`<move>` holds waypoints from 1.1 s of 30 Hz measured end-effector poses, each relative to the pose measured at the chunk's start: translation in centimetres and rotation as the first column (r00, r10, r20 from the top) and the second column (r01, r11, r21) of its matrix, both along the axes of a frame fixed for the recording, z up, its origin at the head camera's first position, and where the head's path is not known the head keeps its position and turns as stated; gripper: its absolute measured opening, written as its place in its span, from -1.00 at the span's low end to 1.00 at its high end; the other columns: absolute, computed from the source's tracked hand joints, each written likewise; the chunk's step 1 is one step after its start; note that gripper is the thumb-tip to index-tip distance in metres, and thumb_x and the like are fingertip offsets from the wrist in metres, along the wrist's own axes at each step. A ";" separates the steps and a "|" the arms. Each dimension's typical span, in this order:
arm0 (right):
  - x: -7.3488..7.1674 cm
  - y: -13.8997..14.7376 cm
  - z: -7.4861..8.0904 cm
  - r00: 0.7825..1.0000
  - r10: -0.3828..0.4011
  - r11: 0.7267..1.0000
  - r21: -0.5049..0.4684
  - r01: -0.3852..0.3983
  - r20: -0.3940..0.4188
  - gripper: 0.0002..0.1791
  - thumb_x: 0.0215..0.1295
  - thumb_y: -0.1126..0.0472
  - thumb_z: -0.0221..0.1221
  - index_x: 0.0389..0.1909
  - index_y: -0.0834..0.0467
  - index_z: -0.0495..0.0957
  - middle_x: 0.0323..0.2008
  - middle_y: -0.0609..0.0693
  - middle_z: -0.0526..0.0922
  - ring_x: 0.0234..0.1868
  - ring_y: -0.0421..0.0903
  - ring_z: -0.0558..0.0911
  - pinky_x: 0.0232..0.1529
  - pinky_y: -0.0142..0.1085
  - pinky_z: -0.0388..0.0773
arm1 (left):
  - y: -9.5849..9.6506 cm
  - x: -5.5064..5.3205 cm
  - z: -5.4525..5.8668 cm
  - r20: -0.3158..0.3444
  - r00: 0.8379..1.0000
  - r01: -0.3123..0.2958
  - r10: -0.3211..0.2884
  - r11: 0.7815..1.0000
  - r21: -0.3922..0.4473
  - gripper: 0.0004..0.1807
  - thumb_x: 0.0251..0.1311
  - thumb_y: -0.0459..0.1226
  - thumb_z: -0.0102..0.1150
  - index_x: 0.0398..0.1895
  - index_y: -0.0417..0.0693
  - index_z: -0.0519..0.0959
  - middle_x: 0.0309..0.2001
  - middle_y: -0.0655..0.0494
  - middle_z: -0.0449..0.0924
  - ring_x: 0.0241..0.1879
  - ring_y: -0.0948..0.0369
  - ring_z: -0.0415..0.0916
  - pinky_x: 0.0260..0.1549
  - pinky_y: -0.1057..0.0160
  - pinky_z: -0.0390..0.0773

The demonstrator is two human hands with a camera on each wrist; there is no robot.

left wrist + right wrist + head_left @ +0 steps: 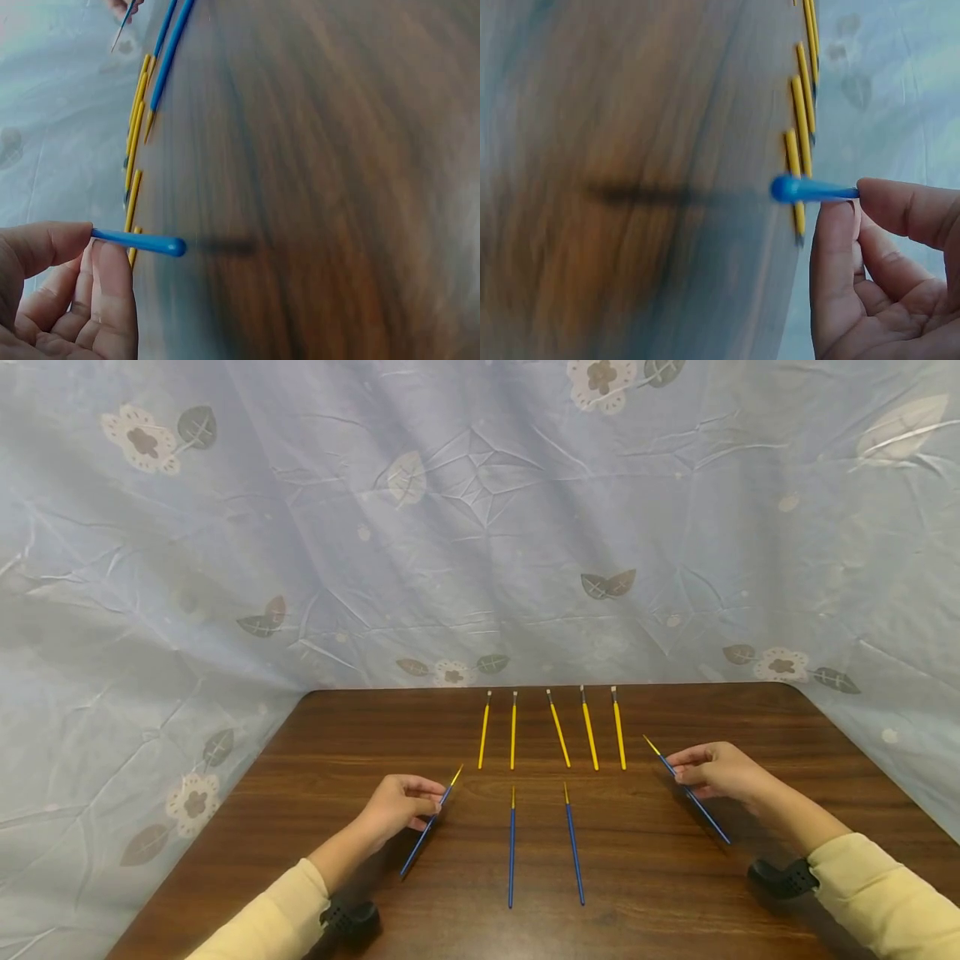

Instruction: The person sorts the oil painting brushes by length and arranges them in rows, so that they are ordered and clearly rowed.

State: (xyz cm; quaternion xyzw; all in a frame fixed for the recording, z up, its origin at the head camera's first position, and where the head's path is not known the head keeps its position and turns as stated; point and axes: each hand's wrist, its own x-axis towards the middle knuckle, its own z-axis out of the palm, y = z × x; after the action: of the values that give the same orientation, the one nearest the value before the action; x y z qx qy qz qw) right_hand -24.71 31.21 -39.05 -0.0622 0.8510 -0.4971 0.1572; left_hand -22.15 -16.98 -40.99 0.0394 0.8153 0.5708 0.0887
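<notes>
My left hand (402, 808) pinches a thin blue-handled paintbrush (425, 839) between thumb and fingers, its yellow tip pointing up and away. In the left wrist view the rounded blue handle end (174, 246) juts toward the camera over the table. At the right, my right hand (722, 771) pinches another blue-handled paintbrush (705, 812), slanting with its tip toward the far left. Its handle end (786, 189) shows in the right wrist view. Between the hands lie two blue paintbrushes, one (512, 852) on the left and one (574, 856) on the right.
Several yellow flat paintbrushes lie in a row near the table's back edge, among them a leftmost one (483, 737) and a rightmost one (618, 737). The brown wooden table (300, 843) meets a patterned grey curtain (480, 568) behind it.
</notes>
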 end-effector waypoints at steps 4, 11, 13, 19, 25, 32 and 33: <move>0.7 -1.6 0.2 1.000 0.004 0.999 -0.033 -0.004 -0.002 -0.49 0.36 0.23 0.19 0.20 0.46 0.39 0.01 0.25 0.55 0.02 0.11 0.57 -0.08 -0.05 0.63 | 0.5 0.5 0.0 0.005 1.000 0.006 -0.006 1.000 0.009 -0.77 0.15 -0.50 0.22 -0.11 -0.37 0.62 -0.22 -0.07 0.66 -0.31 0.13 0.62 -0.40 0.15 0.69; 2.2 -4.6 -0.2 1.000 -0.020 0.994 -0.105 0.020 0.002 -0.49 0.34 0.28 0.20 0.20 0.48 0.37 0.03 0.30 0.52 -0.03 0.09 0.59 -0.13 -0.11 0.66 | 1.5 1.1 -0.1 -0.002 0.999 0.048 -0.048 0.998 0.046 -0.73 0.13 -0.50 0.25 -0.08 -0.44 0.59 -0.23 -0.10 0.65 -0.33 0.13 0.61 -0.43 0.14 0.70; 2.6 -5.4 -0.4 1.000 -0.030 0.993 -0.114 0.031 0.008 -0.50 0.33 0.30 0.20 0.20 0.48 0.37 0.01 0.28 0.53 -0.07 0.05 0.60 -0.15 -0.14 0.66 | 1.7 1.2 -0.2 -0.006 0.999 0.054 -0.054 0.997 0.049 -0.73 0.13 -0.51 0.25 -0.09 -0.45 0.59 -0.25 -0.11 0.65 -0.35 0.13 0.62 -0.44 0.15 0.70; 3.5 -7.4 -1.1 0.997 -0.066 0.987 -0.146 0.070 0.030 -0.54 0.31 0.39 0.18 0.16 0.53 0.38 -0.04 0.26 0.55 -0.12 0.01 0.63 -0.19 -0.17 0.67 | 2.3 1.4 -0.6 -0.005 0.998 0.066 -0.066 0.996 0.060 -0.75 0.12 -0.51 0.26 -0.11 -0.46 0.59 -0.27 -0.11 0.65 -0.35 0.13 0.64 -0.45 0.17 0.70; 4.5 -9.0 -1.9 0.991 -0.120 0.977 -0.170 0.128 0.053 -0.59 0.31 0.46 0.14 0.14 0.54 0.37 -0.12 0.21 0.54 -0.18 -0.01 0.64 -0.22 -0.20 0.68 | 2.6 1.6 -0.8 0.017 0.999 0.035 -0.037 0.995 0.089 -0.75 0.12 -0.53 0.27 -0.10 -0.46 0.59 -0.24 -0.12 0.65 -0.33 0.14 0.63 -0.43 0.18 0.70; 5.4 -10.2 -2.4 0.989 -0.143 0.974 -0.169 0.149 0.045 -0.61 0.26 0.47 0.21 0.07 0.55 0.41 -0.19 0.19 0.54 -0.25 -0.04 0.63 -0.28 -0.20 0.69 | 3.1 1.7 -1.3 0.022 1.000 -0.021 0.018 0.992 0.121 -0.75 0.09 -0.58 0.27 -0.13 -0.50 0.58 -0.32 -0.09 0.64 -0.38 0.18 0.62 -0.47 0.20 0.70; 5.5 -10.3 -2.4 0.988 -0.148 0.975 -0.162 0.154 0.047 -0.62 0.26 0.47 0.21 0.07 0.54 0.42 -0.20 0.19 0.54 -0.26 -0.04 0.63 -0.28 -0.21 0.69 | 3.1 1.7 -1.3 0.020 1.000 -0.021 0.019 0.993 0.115 -0.75 0.08 -0.58 0.27 -0.14 -0.50 0.58 -0.33 -0.08 0.63 -0.38 0.18 0.63 -0.48 0.20 0.70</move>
State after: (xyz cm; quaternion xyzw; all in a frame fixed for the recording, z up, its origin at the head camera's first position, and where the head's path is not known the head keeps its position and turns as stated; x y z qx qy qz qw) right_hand -19.17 20.93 -41.45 -0.0015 0.8065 -0.5773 0.1279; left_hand -20.41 -13.87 -42.31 0.0311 0.7804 0.6183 0.0882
